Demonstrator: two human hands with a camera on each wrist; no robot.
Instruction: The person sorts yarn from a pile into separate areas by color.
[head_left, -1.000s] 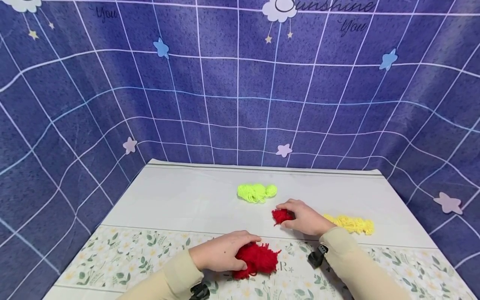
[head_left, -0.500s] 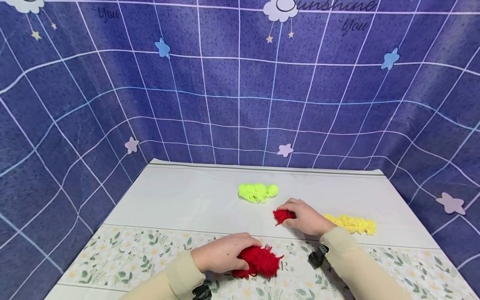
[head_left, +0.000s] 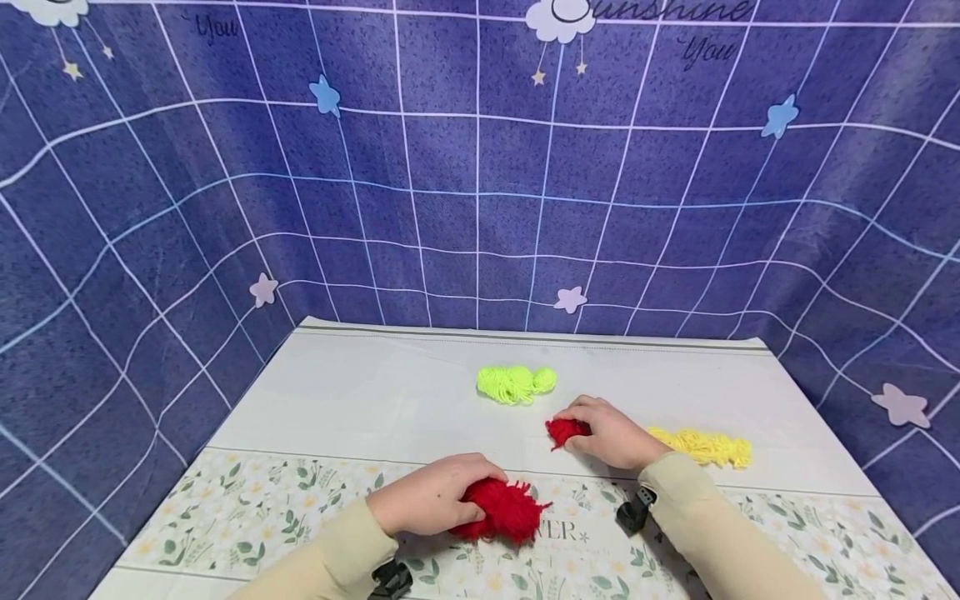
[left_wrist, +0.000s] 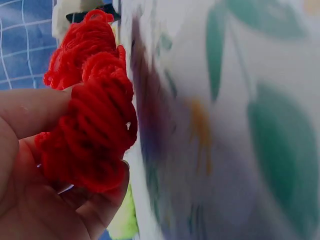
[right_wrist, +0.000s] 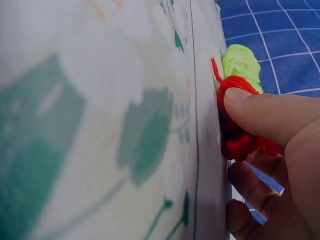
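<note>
A large bundle of red yarn (head_left: 512, 510) is gripped by my left hand (head_left: 431, 497) over the flowered strip of the cloth. In the left wrist view, thumb and fingers curl round that red yarn bundle (left_wrist: 100, 120), which appears slightly raised off the cloth. Farther back and to the right, my right hand (head_left: 611, 435) pinches a smaller bundle of red yarn (head_left: 566, 432) on the white part. Its thumb presses the small red bundle (right_wrist: 242, 120) in the right wrist view. Part of the smaller bundle is hidden by the fingers.
Lime-green yarn (head_left: 513, 384), tied in a bundle, lies behind the right hand. Yellow yarn (head_left: 705, 447) sits to the right, partly covered by the right wrist. A blue gridded curtain (head_left: 480, 167) surrounds the back and sides of the table (head_left: 360, 392).
My left hand has shifted slightly left and away from me with the large red yarn bundle, uncovering more printed lettering. My right hand has stayed in place.
</note>
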